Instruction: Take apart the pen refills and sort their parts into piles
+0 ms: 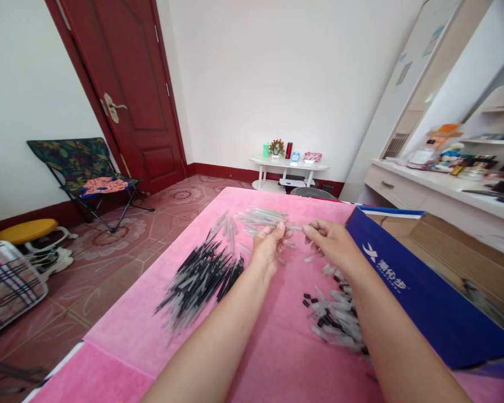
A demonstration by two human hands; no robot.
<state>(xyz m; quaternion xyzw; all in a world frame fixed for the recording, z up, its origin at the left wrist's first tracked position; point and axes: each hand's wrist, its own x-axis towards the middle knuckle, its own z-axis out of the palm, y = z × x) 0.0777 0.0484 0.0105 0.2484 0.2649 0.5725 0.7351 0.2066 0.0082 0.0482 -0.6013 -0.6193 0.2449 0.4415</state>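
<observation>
Over the pink-covered table, my left hand (269,244) and my right hand (331,243) face each other with their fingers pinched. A thin, translucent pen barrel (294,227) stretches between them, one end in each hand. Just behind my left hand lies a pile of similar clear barrels (258,216). To the left spreads a heap of slim black-and-grey pen pieces (201,280), which look like refills. Clear and black caps (338,316) are scattered beside my right forearm, which covers part of them. My fingers hide the barrel's ends.
An open blue cardboard box (407,285) stands at the table's right, with pen parts inside. Farther right is a white dresser (445,184) with small items. A folding chair (82,168) and a yellow stool (25,229) stand on the floor at left.
</observation>
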